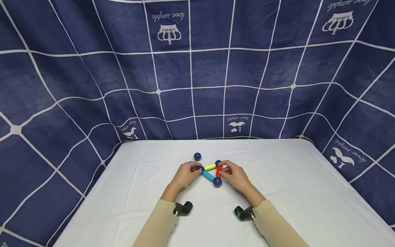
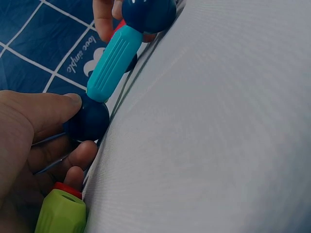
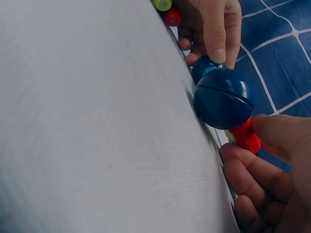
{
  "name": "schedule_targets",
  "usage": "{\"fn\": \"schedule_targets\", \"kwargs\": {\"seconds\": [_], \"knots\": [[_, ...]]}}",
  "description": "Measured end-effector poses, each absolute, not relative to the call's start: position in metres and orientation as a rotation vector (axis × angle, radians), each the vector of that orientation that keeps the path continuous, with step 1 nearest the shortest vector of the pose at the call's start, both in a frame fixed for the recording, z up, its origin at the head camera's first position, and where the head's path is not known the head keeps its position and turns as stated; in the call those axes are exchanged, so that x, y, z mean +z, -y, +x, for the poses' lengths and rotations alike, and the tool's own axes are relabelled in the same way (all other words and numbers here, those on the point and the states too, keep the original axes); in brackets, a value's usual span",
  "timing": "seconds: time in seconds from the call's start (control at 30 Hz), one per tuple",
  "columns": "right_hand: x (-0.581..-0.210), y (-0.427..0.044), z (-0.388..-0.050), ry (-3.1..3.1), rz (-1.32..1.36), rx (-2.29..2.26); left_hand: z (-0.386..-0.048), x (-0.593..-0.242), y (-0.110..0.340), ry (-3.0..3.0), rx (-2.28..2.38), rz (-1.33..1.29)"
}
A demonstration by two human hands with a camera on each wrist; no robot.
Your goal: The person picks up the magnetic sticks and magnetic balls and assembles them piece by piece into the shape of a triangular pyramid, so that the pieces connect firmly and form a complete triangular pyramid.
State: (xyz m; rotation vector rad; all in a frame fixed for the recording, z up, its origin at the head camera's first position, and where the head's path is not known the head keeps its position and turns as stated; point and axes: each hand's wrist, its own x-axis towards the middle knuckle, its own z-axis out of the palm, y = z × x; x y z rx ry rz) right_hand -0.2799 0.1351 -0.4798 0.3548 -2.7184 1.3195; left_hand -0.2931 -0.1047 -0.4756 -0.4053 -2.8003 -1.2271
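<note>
A flat triangle of magnetic rods and dark blue balls lies on the table between both hands. Its sides are a light blue rod (image 1: pixel 208 176), a yellow-green rod (image 1: pixel 210 167) and a red rod (image 1: pixel 218 171). The left hand (image 1: pixel 185 175) pinches the left corner ball (image 2: pixel 90 119) between thumb and fingers. With thumb and fingertips, the right hand (image 1: pixel 236 176) holds the red rod, beside the near corner ball (image 1: pixel 217 182). The far corner ball (image 1: pixel 218 162) is at the right index fingertip; whether they touch, I cannot tell.
A loose dark blue ball (image 1: pixel 197 156) sits behind the triangle. Next to the left hand lie a yellow-green rod (image 2: pixel 60 213) and a red rod (image 3: pixel 172 16). Another yellow-green piece (image 1: pixel 249 179) shows partly behind the right hand. A blue checked curtain (image 1: pixel 210 68) surrounds the white table (image 1: pixel 148 212).
</note>
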Motion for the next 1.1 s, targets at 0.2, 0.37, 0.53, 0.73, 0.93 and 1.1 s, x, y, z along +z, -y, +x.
{"fn": "schedule_targets", "kwargs": {"seconds": [0.2, 0.37, 0.53, 0.73, 0.93, 1.1], "knots": [[-0.4792, -0.1351, -0.279, 2.744, 0.343, 1.283, -0.2938, -0.4766, 0.1043, 2.793, -1.2, -0.431], [-0.4788, -0.1354, -0.2771, 2.744, 0.342, 1.272, -0.2944, -0.4761, 0.1034, 2.817, -1.21, -0.406], [-0.4782, -0.135, -0.2769, 2.729, 0.364, 1.239, -0.294, -0.4759, 0.104, 2.806, -1.218, -0.411], [-0.4763, -0.1341, -0.2764, 2.706, 0.334, 1.251, -0.2939, -0.4763, 0.1049, 2.803, -1.221, -0.418], [-0.4749, -0.1345, -0.2761, 2.665, 0.281, 1.297, -0.2952, -0.4777, 0.1047, 2.804, -1.221, -0.413], [-0.4729, -0.1353, -0.2773, 2.6, 0.259, 1.352, -0.2953, -0.4776, 0.1045, 2.807, -1.218, -0.416]]}}
